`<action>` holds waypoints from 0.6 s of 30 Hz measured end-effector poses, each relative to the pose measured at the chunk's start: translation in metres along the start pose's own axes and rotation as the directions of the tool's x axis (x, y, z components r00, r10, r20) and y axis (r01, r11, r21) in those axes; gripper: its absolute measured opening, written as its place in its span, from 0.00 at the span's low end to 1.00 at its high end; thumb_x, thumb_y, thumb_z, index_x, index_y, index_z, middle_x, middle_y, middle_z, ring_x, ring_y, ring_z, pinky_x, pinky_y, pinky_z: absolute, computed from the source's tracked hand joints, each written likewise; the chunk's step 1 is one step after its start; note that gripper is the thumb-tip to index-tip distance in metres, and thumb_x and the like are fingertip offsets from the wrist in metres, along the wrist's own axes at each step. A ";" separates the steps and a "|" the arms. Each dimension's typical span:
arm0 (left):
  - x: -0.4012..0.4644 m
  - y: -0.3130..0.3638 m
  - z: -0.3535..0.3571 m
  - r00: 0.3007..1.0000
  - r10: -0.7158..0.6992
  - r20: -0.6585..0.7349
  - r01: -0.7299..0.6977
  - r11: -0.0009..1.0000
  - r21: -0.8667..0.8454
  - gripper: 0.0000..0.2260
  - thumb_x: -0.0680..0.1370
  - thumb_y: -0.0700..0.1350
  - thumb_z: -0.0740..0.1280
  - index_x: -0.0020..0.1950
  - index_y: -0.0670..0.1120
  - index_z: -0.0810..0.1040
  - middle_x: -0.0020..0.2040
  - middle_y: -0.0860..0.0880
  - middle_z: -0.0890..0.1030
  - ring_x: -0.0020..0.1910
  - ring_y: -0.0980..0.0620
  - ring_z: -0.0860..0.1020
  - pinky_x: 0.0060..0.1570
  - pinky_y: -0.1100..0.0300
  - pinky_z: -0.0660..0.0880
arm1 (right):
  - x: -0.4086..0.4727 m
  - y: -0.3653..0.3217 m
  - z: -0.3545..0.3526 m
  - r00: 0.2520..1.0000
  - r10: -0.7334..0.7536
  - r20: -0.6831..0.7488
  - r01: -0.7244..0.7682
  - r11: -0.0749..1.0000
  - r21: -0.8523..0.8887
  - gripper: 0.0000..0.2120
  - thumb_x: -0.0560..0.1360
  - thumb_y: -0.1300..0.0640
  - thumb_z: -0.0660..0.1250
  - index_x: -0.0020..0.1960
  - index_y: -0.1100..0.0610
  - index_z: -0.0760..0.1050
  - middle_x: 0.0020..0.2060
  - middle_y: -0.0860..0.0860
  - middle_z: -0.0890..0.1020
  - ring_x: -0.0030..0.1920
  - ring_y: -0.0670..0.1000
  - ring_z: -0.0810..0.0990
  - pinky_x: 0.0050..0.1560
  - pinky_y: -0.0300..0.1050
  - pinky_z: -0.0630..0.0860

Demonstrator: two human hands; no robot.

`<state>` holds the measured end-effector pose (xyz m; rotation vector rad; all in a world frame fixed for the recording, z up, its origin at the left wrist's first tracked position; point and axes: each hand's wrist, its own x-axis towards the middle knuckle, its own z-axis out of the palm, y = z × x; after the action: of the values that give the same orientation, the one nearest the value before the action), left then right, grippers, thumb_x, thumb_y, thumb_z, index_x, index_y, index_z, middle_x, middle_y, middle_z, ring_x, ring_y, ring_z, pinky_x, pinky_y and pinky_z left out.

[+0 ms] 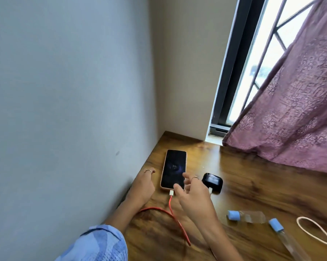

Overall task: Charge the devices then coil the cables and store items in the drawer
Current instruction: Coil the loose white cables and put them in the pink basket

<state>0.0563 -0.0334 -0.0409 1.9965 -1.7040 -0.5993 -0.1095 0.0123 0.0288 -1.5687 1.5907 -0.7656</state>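
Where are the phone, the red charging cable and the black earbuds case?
phone [175, 167]: head view, middle of the lit screen.
red charging cable [175, 219]: head view, mid-run on the table.
black earbuds case [213, 180]: head view, top of the lid.

Blue patterned sleeve [100, 243], seemingly checked; rings [148, 170].

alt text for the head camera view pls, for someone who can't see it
A phone lies on a wooden table, its lit screen up and a red cable plugged in, with the open left hand and right hand on either side. A black case sits to its right.
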 end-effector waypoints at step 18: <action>0.048 -0.028 0.037 0.975 0.217 -0.051 -0.214 0.975 0.063 0.25 0.76 0.30 0.57 0.73 0.42 0.65 0.75 0.48 0.62 0.75 0.54 0.58 0.70 0.72 0.46 | 0.102 0.020 0.085 0.880 0.417 -0.225 -0.471 0.825 -0.313 0.54 0.62 0.42 0.68 0.77 0.59 0.43 0.64 0.56 0.63 0.65 0.61 0.64 0.65 0.54 0.65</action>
<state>0.0636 -0.0793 -0.0895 1.8149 -1.8897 -0.4180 -0.0444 -0.0799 -0.0441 -1.3099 2.2030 -0.3455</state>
